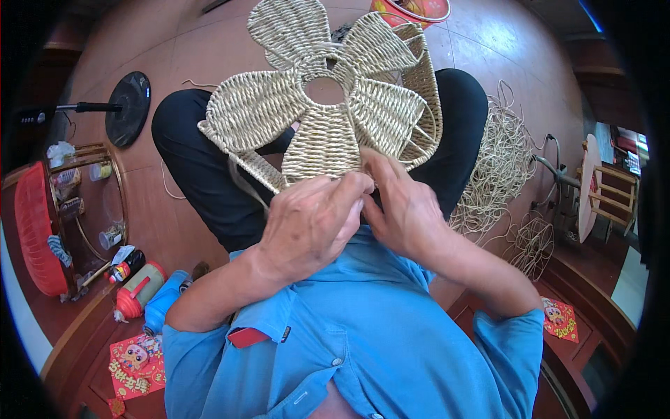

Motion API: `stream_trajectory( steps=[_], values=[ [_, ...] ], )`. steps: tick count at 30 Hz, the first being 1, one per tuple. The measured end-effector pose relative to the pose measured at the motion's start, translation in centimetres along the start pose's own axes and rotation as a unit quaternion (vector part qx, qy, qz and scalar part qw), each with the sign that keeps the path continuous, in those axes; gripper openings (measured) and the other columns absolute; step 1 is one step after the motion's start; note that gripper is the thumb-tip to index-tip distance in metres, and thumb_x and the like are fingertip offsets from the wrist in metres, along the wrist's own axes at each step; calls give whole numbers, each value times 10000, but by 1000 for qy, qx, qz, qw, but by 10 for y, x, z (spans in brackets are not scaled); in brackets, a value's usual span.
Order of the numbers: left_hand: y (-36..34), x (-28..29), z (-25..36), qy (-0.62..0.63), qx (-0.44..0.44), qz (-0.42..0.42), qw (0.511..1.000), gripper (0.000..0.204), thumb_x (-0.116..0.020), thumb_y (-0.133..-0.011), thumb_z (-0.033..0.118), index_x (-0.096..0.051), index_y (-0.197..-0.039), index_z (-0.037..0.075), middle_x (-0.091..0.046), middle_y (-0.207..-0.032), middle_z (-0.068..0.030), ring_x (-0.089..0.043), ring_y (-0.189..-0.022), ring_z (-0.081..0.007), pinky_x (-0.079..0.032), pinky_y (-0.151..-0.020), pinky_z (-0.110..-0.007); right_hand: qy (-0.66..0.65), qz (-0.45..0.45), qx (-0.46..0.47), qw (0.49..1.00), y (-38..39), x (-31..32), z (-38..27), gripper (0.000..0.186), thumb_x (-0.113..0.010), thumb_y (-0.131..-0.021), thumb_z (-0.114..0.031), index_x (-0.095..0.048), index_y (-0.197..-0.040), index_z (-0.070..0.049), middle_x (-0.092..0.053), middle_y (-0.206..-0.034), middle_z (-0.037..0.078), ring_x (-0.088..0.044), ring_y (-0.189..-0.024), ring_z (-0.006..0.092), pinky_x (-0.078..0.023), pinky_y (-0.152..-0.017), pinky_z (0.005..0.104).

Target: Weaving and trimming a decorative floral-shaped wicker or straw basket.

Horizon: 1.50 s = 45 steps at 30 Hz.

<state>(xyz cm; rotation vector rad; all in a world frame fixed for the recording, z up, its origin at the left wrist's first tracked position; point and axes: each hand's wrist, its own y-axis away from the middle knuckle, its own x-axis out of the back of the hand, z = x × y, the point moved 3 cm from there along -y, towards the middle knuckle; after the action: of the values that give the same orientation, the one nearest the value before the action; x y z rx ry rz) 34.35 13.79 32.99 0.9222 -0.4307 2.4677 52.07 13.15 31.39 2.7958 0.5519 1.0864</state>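
A flower-shaped piece woven from straw-coloured cord (323,143) rests across my lap, its petals spread around a round hole. Behind its right-hand petals shows a curved woven side (427,105), like that of a basket. My left hand (310,218) is closed at the bottom edge of the nearest petal, thumb and forefinger pinched together at its corner. Close against it, my right hand (403,207) has its fingers bent and closed at the same corner. Whatever lies between the right fingertips is hidden by the hands.
A large heap of loose cord (499,164) lies on the floor at right, with a smaller coil (534,244) nearer. Left stand a round black base (128,109), a rack with jars (98,171) and flasks (139,290). A red bucket (412,10) stands ahead.
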Motion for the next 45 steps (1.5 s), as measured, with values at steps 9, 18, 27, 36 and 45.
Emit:
stream_trajectory(
  steps=[9, 18, 27, 36, 45],
  values=[
    [22, 91, -12, 356, 138, 49, 923, 178, -743, -1050, 158, -648, -1146, 42, -583, -829, 43, -495, -658, 6, -379, -571, -186, -79, 7, 147, 986, 9, 15, -43, 588, -869, -873, -225, -696, -1417, -83, -723, -892, 59, -718, -860, 238, -540, -800, 423],
    [55, 167, -99, 519, 155, 205, 815, 189, -621, -1164, 208, -597, -1251, 42, -310, -674, 113, -257, -533, 1, -214, -455, -211, -498, 192, -71, 843, 17, 103, 62, 337, -653, -1055, -240, -700, -1251, 31, -552, -746, -56, -498, -609, 32, -535, -685, 263],
    [30, 124, -84, 317, 194, 133, 919, 137, -651, -1144, 200, -693, -1142, 69, -502, -780, 97, -422, -649, 10, -312, -564, -193, 209, 231, -168, 935, 6, 138, 62, 320, -669, -1098, -161, -718, -1395, -54, -745, -926, 42, -672, -776, 162, -575, -803, 359],
    [-9, 55, -29, 334, 148, 7, 931, 145, -644, -1123, 126, -701, -1156, -4, -684, -988, -17, -644, -905, -82, -538, -825, -257, -43, 35, 167, 984, -24, 13, -47, 604, -664, -1061, -49, -492, -1639, -42, -747, -1229, 159, -690, -1151, 335, -518, -1021, 463],
    [29, 43, -60, 299, 234, 85, 921, 149, -683, -1111, 109, -711, -1182, -19, -705, -972, -20, -669, -924, -79, -556, -830, -268, -47, 80, 19, 996, -13, 26, -15, 164, -622, -1121, -42, -721, -1250, -22, -683, -845, 97, -674, -725, 147, -553, -679, 321]
  ],
)
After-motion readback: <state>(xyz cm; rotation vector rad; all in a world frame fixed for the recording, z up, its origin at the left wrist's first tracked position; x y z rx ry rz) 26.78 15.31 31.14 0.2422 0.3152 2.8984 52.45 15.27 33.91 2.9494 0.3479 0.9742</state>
